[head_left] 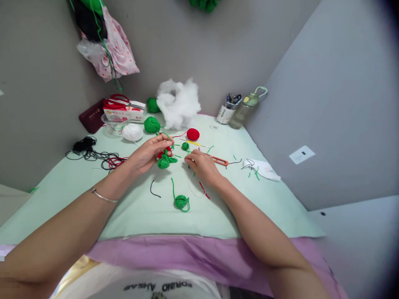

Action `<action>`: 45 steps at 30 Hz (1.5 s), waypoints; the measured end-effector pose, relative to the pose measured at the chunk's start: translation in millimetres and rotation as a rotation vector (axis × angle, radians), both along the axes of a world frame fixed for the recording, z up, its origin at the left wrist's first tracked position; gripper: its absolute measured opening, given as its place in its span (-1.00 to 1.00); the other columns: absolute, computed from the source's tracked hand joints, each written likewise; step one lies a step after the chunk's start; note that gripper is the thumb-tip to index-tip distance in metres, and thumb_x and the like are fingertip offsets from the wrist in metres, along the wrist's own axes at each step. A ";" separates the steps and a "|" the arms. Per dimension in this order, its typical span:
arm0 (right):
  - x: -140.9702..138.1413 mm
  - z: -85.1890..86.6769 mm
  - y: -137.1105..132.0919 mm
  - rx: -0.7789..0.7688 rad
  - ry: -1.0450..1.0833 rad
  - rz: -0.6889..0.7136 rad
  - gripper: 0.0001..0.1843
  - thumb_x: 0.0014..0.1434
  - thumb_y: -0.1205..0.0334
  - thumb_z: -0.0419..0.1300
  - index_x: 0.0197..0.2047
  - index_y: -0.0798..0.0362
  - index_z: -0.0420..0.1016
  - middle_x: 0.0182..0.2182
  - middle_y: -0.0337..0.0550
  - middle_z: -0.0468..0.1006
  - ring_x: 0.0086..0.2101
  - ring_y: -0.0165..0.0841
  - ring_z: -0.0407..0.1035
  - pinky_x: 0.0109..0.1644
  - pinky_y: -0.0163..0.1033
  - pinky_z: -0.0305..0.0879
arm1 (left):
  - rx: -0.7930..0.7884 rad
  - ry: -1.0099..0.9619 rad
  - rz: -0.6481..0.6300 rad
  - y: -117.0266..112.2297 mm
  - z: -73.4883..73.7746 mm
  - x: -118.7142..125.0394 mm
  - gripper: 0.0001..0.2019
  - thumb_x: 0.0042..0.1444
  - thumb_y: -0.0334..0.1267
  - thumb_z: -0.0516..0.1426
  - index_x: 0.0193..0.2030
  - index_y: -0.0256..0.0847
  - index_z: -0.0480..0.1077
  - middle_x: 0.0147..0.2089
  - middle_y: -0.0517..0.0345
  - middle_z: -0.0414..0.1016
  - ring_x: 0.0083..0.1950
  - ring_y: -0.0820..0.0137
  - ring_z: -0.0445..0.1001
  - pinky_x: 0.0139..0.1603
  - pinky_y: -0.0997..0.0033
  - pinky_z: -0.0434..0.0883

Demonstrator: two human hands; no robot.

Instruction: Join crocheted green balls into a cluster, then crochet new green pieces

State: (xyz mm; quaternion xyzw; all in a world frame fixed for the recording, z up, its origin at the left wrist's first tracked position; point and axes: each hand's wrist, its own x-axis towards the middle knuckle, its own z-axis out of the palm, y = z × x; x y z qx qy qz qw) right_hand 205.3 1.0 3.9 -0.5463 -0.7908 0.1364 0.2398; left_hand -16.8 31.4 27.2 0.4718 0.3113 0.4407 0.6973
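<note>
My left hand (149, 153) is closed round a small red and green crocheted piece (165, 160) held just above the pale green cloth (131, 207). My right hand (201, 164) is pinched shut close beside it, on something thin that I cannot make out, perhaps a needle or thread. A small green crocheted leaf (181, 202) with a yarn tail lies in front of both hands. A red crocheted ball (193, 134) and a little green piece (185, 145) lie just beyond them. Orange-handled snips (220, 160) rest by my right hand.
Green yarn balls (151, 124), a white yarn ball (132, 132) and white stuffing (178, 102) sit at the back. A red-and-white box (124, 111), a pen jar (227, 111) and a bottle (246, 107) stand near the wall. Black cord (90, 153) lies left, white paper (263, 169) right.
</note>
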 end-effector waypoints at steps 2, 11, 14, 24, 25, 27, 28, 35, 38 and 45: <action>-1.9 1.7 -1.8 0.005 -0.088 -0.015 -0.74 0.36 0.30 0.07 -0.23 0.05 0.61 -0.22 -0.09 0.55 -0.28 -0.32 0.39 -0.22 -0.24 0.13 | 0.000 -0.018 0.011 -0.8 1.6 0.4 -0.79 0.06 -0.24 0.36 -0.25 -0.25 0.44 -0.35 0.25 0.42 -0.39 0.52 0.49 -0.42 0.58 0.43; 9.3 7.9 -0.5 -0.033 -0.122 -0.089 -0.79 0.32 0.32 0.11 -0.21 0.02 0.60 -0.18 -0.10 0.66 -0.19 -0.26 0.48 -0.17 -0.24 0.18 | -0.034 -0.134 0.160 4.3 4.1 -2.9 -0.78 0.07 -0.31 0.34 -0.25 -0.24 0.38 -0.37 0.27 0.41 -0.43 0.54 0.46 -0.45 0.59 0.44; 31.1 12.1 7.7 -0.006 -0.243 -0.316 -0.73 0.34 0.29 0.04 -0.15 0.00 0.59 -0.07 -0.05 0.64 -0.13 -0.20 0.48 -0.17 -0.21 0.17 | -0.024 -0.099 0.140 3.3 2.8 -2.2 -0.77 0.05 -0.29 0.35 -0.26 -0.23 0.38 -0.36 0.28 0.40 -0.41 0.50 0.50 -0.47 0.57 0.43; 67.2 23.5 14.6 -0.233 -0.422 -0.245 -0.80 0.23 0.28 0.20 -0.09 0.03 0.60 -0.06 -0.01 0.60 -0.07 -0.19 0.43 -0.15 -0.25 0.19 | -0.015 0.004 0.034 -2.3 -2.7 1.7 -0.78 0.04 -0.24 0.35 -0.27 -0.20 0.40 -0.30 0.27 0.47 -0.26 0.41 0.59 -0.23 0.47 0.45; 68.2 26.1 13.8 -0.244 -0.413 -0.225 -0.81 0.23 0.28 0.18 -0.13 0.02 0.60 -0.10 -0.04 0.61 -0.11 -0.22 0.43 -0.16 -0.27 0.19 | -0.008 0.016 0.030 -2.7 -3.0 1.8 -0.79 0.05 -0.23 0.35 -0.27 -0.19 0.40 -0.30 0.26 0.48 -0.24 0.39 0.59 -0.21 0.45 0.45; 71.4 32.1 12.5 -0.237 -0.364 -0.217 -0.79 0.27 0.28 0.11 -0.19 0.03 0.60 -0.14 -0.07 0.60 -0.18 -0.28 0.43 -0.18 -0.28 0.20 | 0.021 0.056 0.029 -3.4 -3.2 2.6 -0.82 0.08 -0.22 0.33 -0.29 -0.18 0.42 -0.28 0.23 0.50 -0.21 0.38 0.57 -0.17 0.43 0.43; 73.0 35.1 11.9 -0.213 -0.309 -0.229 -0.76 0.28 0.28 0.07 -0.21 0.04 0.59 -0.16 -0.08 0.59 -0.22 -0.30 0.43 -0.19 -0.28 0.20 | 0.041 0.086 0.029 -3.8 -3.2 3.2 -0.84 0.08 -0.21 0.32 -0.30 -0.18 0.44 -0.28 0.20 0.51 -0.22 0.39 0.55 -0.17 0.43 0.42; 53.6 47.9 -1.8 -0.252 0.357 -0.025 -0.70 0.37 0.10 -0.03 -0.25 0.07 0.41 -0.58 -0.31 0.32 -0.53 -0.43 0.19 -0.39 -0.30 0.11 | 0.081 0.168 0.049 -8.7 -1.8 9.3 -0.82 0.02 -0.19 0.36 -0.37 -0.19 0.48 -0.26 0.10 0.54 -0.24 0.40 0.47 -0.23 0.42 0.41; 33.6 49.9 -11.7 -0.304 0.393 0.123 -0.55 0.41 -0.06 -0.06 -0.18 0.10 0.46 -0.57 -0.35 0.19 -0.53 -0.45 0.06 -0.42 -0.30 0.03 | 0.043 0.123 0.024 -10.4 -3.4 11.1 -0.77 0.01 -0.17 0.37 -0.33 -0.21 0.46 -0.20 0.06 0.58 -0.23 0.38 0.53 -0.17 0.36 0.47; 15.4 48.4 -21.8 -0.263 0.176 0.148 -0.56 0.34 -0.11 0.09 -0.29 0.07 0.54 -0.51 -0.32 0.21 -0.47 -0.44 0.01 -0.38 -0.27 -0.04 | 0.038 0.142 -0.007 -15.0 -9.7 16.7 -0.72 0.01 -0.11 0.38 -0.30 -0.22 0.45 -0.17 0.11 0.58 -0.27 0.43 0.56 -0.17 0.38 0.55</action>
